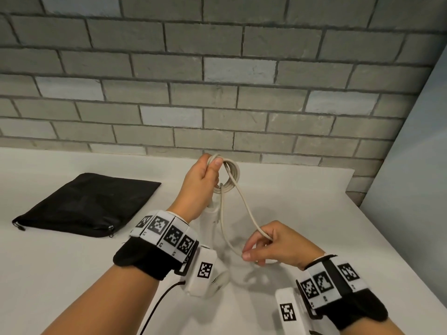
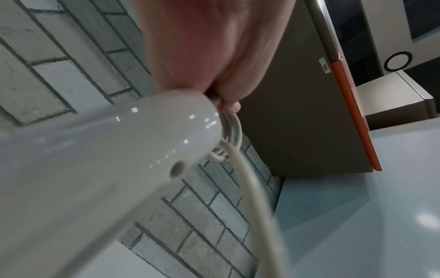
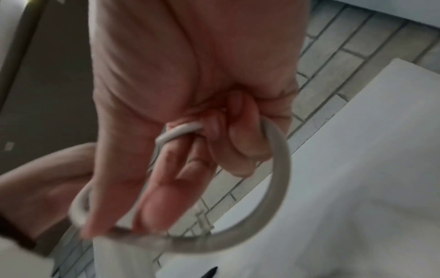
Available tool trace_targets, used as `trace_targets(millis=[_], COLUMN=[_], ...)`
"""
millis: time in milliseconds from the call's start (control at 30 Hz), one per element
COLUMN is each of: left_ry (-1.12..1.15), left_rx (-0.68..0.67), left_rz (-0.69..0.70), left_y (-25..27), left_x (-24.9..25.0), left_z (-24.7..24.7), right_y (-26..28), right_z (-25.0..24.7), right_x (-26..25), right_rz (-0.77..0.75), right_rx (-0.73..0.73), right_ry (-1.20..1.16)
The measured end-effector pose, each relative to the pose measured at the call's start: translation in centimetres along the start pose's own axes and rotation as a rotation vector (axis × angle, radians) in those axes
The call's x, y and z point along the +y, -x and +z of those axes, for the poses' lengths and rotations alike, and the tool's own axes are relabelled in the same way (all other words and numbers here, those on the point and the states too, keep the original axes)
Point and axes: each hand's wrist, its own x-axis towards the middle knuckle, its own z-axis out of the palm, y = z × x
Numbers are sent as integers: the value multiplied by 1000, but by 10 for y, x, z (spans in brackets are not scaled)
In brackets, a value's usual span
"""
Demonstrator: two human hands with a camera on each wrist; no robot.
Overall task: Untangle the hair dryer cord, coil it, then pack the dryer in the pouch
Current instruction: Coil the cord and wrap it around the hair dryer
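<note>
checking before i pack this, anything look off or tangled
Nothing looks damaged or spilled. The left hand pinches a neat coil of cord; the right hand holds the uncoiled slack. The black pouch lies flat on the counter.

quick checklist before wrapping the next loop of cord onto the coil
1. Left hand holds the coil together: ok.
2. Right hand has a grip on the loose cord: ok.
3. Loose cord between the hands free of knots: ok.
4. Dryer supported: cannot tell, mostly hidden by the left wrist.
5. Plug end located: cannot tell.
6. Pouch open for packing: cannot tell.
</note>
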Motion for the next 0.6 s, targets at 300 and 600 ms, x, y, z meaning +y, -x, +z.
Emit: trace_targets(millis=[300, 600], left_ry=[36, 74], left_rx=[23, 14], left_rz=[10, 1], left_y=[1, 4], left_x=[2, 4], left_z=[8, 13], right_y=[-18, -41], right_z=[20, 23], right_x=[-25, -67], right_rz=[-42, 34], right_rx=[174, 448], right_ry=[-298, -293])
